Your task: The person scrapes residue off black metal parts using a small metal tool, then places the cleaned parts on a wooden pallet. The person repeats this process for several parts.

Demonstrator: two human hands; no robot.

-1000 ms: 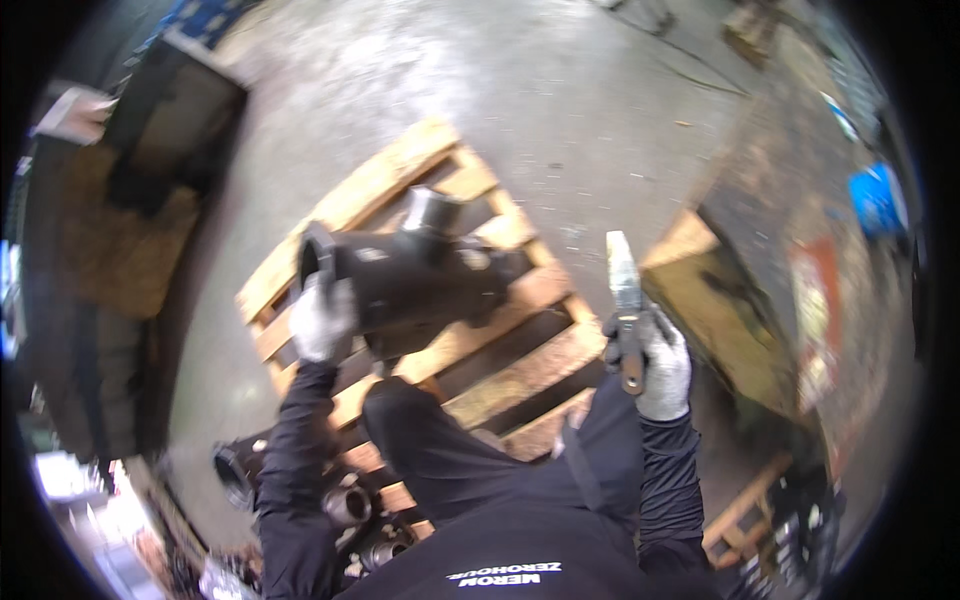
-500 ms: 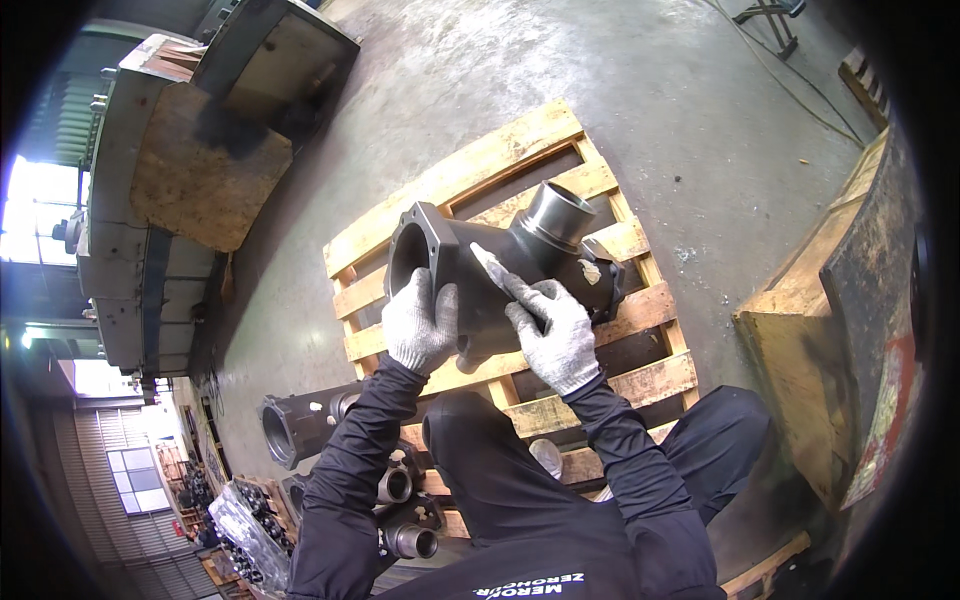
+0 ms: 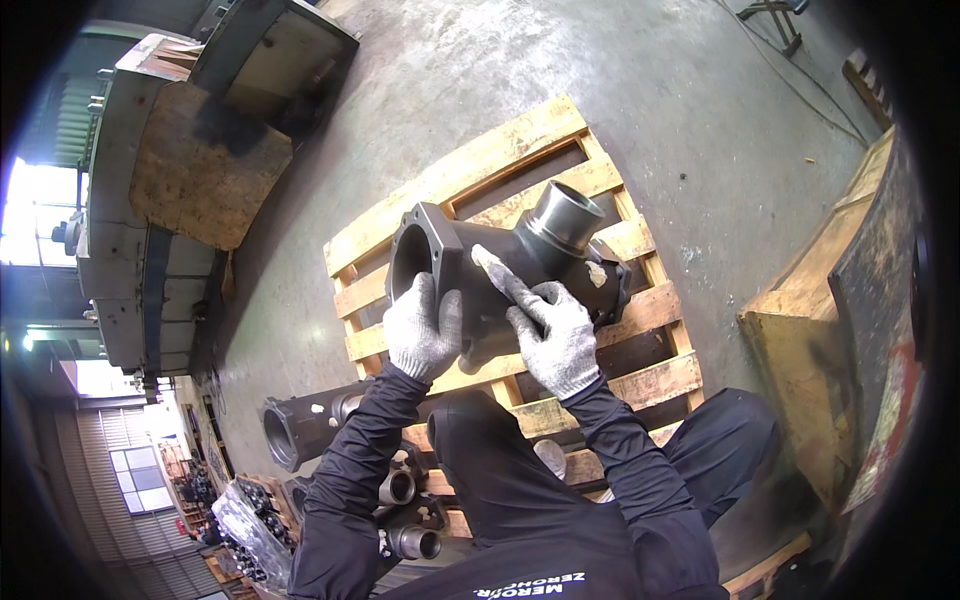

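A dark metal pipe-like housing (image 3: 485,300) lies across the wooden pallet (image 3: 450,222) in front of me. Its wide flanged mouth faces left, and a shiny machined neck (image 3: 566,217) juts up toward the far right. My left hand (image 3: 423,325), in a grey knit glove, grips the flange, fingers at the opening and thumb outside. Over the housing's side, my gloved right hand (image 3: 553,335) has its index finger stretched forward and the others curled. A narrow pale piece (image 3: 488,262) shows at that fingertip; whether it is held cannot be made out.
Another flanged housing (image 3: 288,430) rests left of my left forearm, and several smaller pipe castings (image 3: 412,542) lie below it. A wooden crate (image 3: 800,310) stands at the right. Large machinery (image 3: 150,230) fills the left. A cable (image 3: 790,75) runs along the floor at far right.
The neck end of the housing has shifted slightly right. Both hands stay in nearly the same places, the left one still on the flange.
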